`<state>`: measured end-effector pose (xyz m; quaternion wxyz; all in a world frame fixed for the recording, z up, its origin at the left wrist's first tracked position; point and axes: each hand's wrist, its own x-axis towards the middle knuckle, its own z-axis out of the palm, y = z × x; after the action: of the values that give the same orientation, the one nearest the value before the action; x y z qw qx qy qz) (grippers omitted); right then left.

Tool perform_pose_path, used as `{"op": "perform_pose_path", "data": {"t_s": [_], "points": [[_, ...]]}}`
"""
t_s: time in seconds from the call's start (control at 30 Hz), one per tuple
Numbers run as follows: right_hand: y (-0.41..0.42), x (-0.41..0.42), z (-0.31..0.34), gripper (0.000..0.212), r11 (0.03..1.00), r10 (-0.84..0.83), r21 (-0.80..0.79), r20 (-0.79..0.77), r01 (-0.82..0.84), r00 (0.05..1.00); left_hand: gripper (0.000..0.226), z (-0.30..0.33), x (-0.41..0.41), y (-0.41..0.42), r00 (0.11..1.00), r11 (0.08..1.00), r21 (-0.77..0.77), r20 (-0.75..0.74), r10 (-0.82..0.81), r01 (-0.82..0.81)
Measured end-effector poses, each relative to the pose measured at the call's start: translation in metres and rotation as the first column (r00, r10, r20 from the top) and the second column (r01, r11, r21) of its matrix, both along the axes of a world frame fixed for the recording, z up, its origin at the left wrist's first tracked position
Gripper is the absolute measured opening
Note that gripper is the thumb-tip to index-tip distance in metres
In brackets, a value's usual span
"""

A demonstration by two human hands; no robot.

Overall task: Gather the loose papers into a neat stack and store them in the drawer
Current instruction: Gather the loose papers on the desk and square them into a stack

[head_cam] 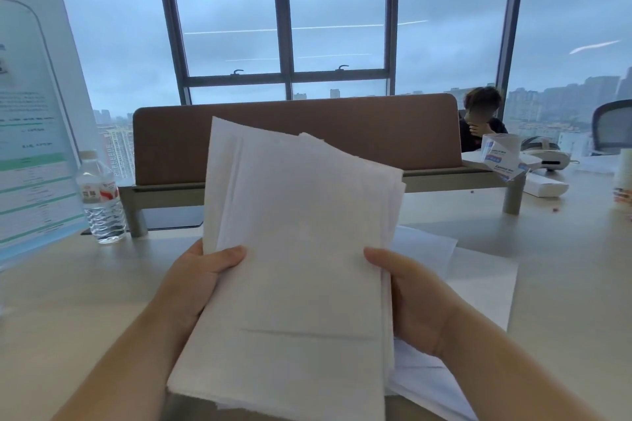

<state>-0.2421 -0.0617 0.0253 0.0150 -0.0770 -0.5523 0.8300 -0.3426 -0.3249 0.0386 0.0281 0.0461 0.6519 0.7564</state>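
**Still ragged: a loose sheaf held at both sides**

Here we hold the uneven sheaf of thin white paper sheets (301,249) above the pale desk (68,301), our left hand (201,280) and right hand (407,297) each clamped on a long edge, thumbs on top. We judge it light, floppy and slippery between layers; the fanned upper corners want tapping square on the desk. More white sheets (478,280) lie near the desk's near right edge. No drawer shows.
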Motion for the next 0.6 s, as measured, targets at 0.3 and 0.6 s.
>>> {"op": "perform_pose_path", "data": {"t_s": [0.3,0.6], "points": [[0.0,0.001,0.001,0.039,0.992,-0.13,-0.015,-0.038,0.129,0.991,0.018,0.003,0.01,0.015,1.0,1.0,-0.001,-0.011,-0.025,0.025],[0.0,-0.002,0.002,0.032,0.867,-0.433,0.217,-0.116,0.449,0.894,0.016,-0.027,-0.008,0.027,0.999,0.985,-0.175,0.054,0.0,0.01]]}}
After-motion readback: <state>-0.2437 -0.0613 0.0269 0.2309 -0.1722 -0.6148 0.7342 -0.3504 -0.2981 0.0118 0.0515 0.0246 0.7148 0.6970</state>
